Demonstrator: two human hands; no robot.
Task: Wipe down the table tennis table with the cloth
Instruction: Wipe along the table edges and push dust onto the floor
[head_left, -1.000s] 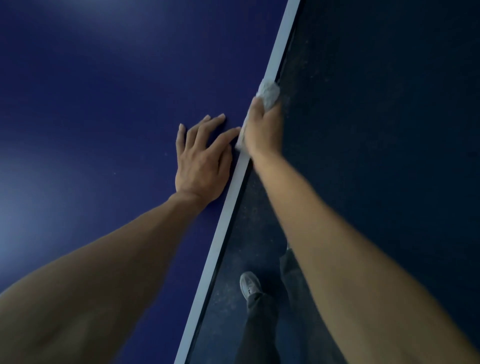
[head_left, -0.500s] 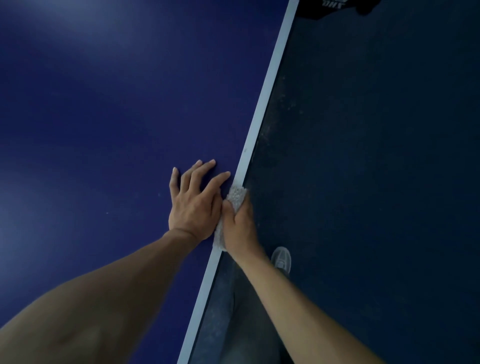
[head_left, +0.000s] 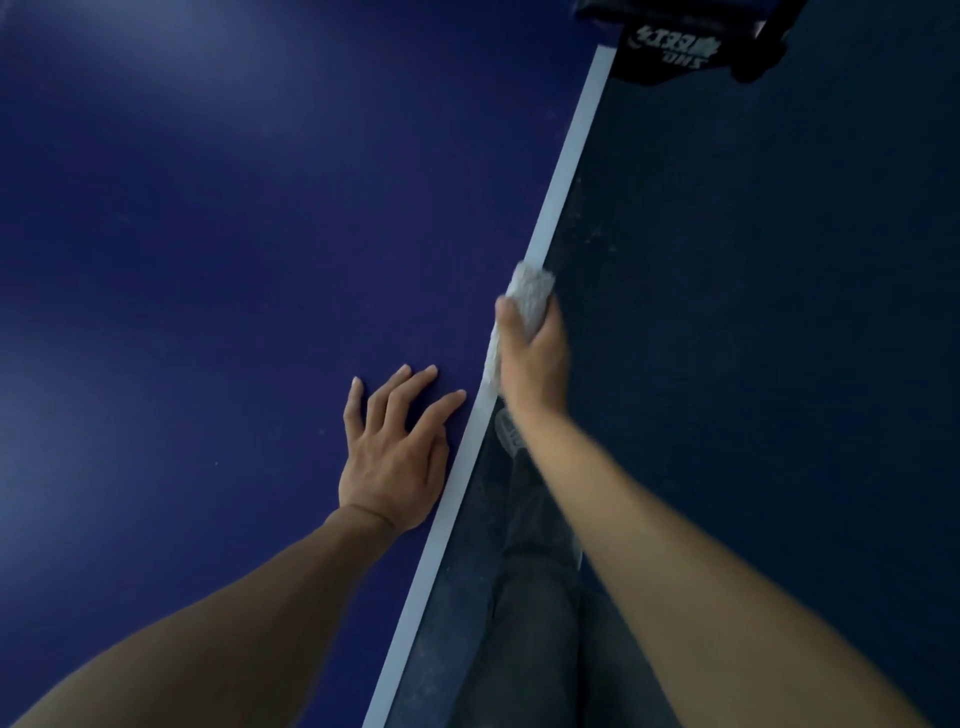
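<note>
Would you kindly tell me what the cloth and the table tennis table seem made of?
The cloth looks like pale grey terry or microfibre: its surface is nubby and fuzzy. The table tennis table seems a painted board, smooth and semi-matt blue, with soft light reflections; the core is hidden.

Bunched white cloth (head_left: 530, 299) on blue table's (head_left: 234, 260) white edge.

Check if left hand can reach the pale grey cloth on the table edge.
Probably yes. The left hand lies flat on the dark blue tabletop beside the white edge stripe, with nothing between it and the crumpled pale grey cloth. Only the grip of the right hand covers most of it.
</note>
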